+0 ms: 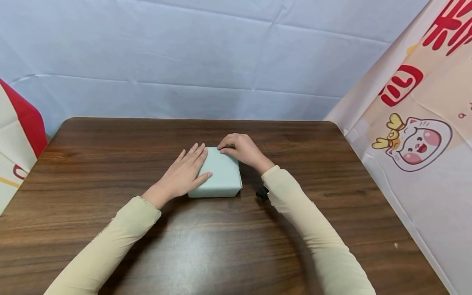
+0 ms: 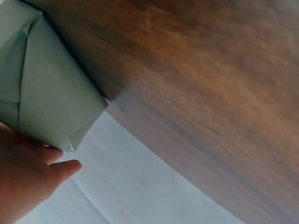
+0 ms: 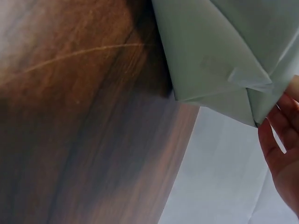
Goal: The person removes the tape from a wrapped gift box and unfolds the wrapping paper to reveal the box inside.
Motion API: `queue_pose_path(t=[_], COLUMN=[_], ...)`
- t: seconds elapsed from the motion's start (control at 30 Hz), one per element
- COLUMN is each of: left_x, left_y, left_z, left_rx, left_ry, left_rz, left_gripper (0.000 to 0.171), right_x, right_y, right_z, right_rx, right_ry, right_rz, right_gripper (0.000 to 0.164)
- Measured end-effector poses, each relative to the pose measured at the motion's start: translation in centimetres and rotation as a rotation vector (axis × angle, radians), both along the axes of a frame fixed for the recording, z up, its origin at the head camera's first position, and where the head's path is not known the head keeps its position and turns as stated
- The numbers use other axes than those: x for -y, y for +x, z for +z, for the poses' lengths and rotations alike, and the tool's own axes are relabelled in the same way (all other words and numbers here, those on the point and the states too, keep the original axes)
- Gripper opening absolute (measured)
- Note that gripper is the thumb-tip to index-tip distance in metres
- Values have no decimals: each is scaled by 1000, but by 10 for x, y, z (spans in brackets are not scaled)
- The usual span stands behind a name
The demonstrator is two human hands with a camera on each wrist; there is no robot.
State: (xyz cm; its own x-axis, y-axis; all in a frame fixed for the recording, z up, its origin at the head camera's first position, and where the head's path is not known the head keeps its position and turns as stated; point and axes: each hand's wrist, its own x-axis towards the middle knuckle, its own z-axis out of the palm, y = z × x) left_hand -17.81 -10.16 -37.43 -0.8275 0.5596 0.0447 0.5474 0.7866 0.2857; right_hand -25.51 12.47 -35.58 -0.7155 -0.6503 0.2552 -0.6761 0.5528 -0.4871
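A box wrapped in pale green paper (image 1: 221,174) lies on the wooden table, its top smooth in the head view. My left hand (image 1: 183,172) rests on the left part of its top, fingers extended and thumb spread toward the near side. At the far right corner, my right hand (image 1: 243,149) pinches the paper-covered edge between thumb and bent fingers. In the right wrist view, a strip of clear tape (image 3: 250,80) lies across the folded end of the box, close to the right hand's fingers. The left wrist view shows folded flaps (image 2: 51,88) on the opposite end.
A small black object (image 1: 262,193) sits beside the right sleeve, partly hidden by it. The brown wooden table (image 1: 110,164) extends around the box. A pale cloth (image 1: 166,61) hangs behind, and a printed banner (image 1: 416,135) is at the right.
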Motion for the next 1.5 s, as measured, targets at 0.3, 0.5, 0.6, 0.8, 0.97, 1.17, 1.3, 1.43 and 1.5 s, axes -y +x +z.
queue_pose_path(t=[0.3, 0.5, 0.6, 0.8, 0.97, 1.17, 1.3, 1.43, 1.5], left_x=[-2, -5, -6, -6, -6, -7, -7, -7, -7], left_y=[2, 3, 4, 2, 2, 3, 2, 1, 1], left_z=[-3, -3, -4, -5, -6, -8, -8, -9, -10], left_rx=[-4, 5, 9, 7, 5, 2, -4, -1, 5], left_ry=[13, 29, 27, 6, 8, 6, 0, -1, 0], left_rz=[25, 40, 45, 55, 59, 62, 64, 65, 66], left_gripper=[74, 74, 74, 75, 76, 76, 77, 77, 77], right_x=[1, 1, -2, -14, -22, -28, -28, -27, -27], right_y=[-1, -2, 1, 15, 25, 31, 33, 33, 33], right_z=[-4, -5, -6, -8, -11, -17, -16, -14, -15], right_rx=[13, 48, 7, -29, 3, 24, 57, 92, 92], right_ry=[-6, -25, -19, -62, -91, -105, -115, -134, -136], right_rz=[-2, -26, -30, -40, -29, -37, -67, -89, -96], right_gripper=[17, 19, 15, 9, 12, 14, 13, 12, 11])
